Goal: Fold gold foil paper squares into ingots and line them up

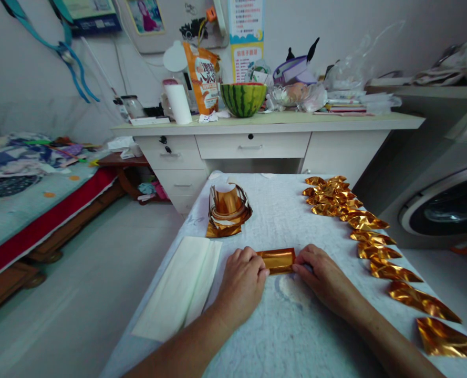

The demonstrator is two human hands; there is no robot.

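Pinching opposite ends of a gold rectangular foil strip (277,261), left hand (242,274) and right hand (319,266) angle inward, fingers curled.

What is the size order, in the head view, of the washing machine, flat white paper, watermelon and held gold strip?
Washing machine
Flat white paper
Watermelon and held gold strip: unsure; fingers cover its ends.

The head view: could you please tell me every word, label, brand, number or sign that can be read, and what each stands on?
"好孩子": heading on the yellow wall poster; the characters after it are unclear.
Red lines on the blue-and-white poster: too small to read.
Large white characters on the orange pouch: too blurred to read surely.
The gold foil strip: no lettering visible.
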